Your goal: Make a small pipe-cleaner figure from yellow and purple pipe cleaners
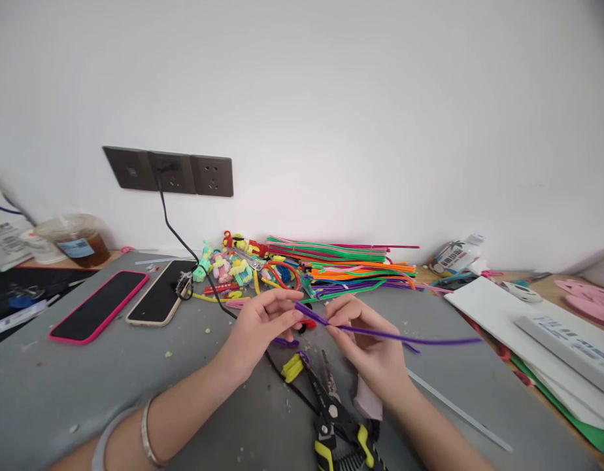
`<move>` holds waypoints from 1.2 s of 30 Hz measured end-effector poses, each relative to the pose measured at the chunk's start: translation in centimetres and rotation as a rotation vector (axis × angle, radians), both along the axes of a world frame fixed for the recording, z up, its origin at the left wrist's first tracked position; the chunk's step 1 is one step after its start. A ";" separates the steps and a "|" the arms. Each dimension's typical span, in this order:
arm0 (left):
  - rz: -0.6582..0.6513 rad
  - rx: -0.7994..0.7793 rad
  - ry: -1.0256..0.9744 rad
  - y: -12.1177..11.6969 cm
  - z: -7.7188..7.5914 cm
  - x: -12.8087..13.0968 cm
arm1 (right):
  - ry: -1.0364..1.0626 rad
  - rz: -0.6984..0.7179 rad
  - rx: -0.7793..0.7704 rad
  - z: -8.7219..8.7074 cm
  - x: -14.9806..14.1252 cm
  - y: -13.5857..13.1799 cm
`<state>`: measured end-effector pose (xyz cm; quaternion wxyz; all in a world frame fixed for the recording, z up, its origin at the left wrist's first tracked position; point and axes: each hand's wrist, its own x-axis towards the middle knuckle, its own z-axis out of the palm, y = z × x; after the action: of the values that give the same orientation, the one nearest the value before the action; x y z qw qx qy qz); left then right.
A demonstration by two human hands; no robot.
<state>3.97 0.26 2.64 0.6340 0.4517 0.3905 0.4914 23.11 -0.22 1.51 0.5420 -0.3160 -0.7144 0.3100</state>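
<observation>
Between my hands is a purple pipe cleaner (pixel 380 333), its near part bent or doubled and its long tail reaching out to the right. My left hand (pixel 267 320) pinches its left end between thumb and fingertips. With thumb and index finger, my right hand (pixel 363 337) grips it a little further along. Below them on the mat lie pliers (pixel 332 411) with black and yellow handles, jaws apart. A small yellow pipe cleaner piece (pixel 293 368) rests beside the jaws. Part of another purple piece shows under my left hand.
Bundles of coloured pipe cleaners (pixel 331 252) lie along the wall beside small finished figures (pixel 233 265). Two phones (pixel 100 306) sit on the left of the grey mat (pixel 174 366). A black cable (pixel 170 226) runs from the socket across it. At right are white boxes (pixel 571 350).
</observation>
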 end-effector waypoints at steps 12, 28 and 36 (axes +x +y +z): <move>0.054 0.327 0.284 -0.3 -0.8 -0.8 | 0.144 0.009 -0.277 0.7 -0.4 0.4; 0.022 0.021 -0.065 -0.4 0.4 0.5 | 0.049 0.039 -0.316 0.0 -1.3 0.5; 0.064 -0.028 -0.017 0.4 0.1 -0.2 | -0.079 0.065 -0.254 1.5 -2.4 2.1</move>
<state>3.75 0.66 2.73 0.6275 0.4258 0.4063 0.5099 20.69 1.87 2.98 0.4589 -0.3706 -0.7000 0.4026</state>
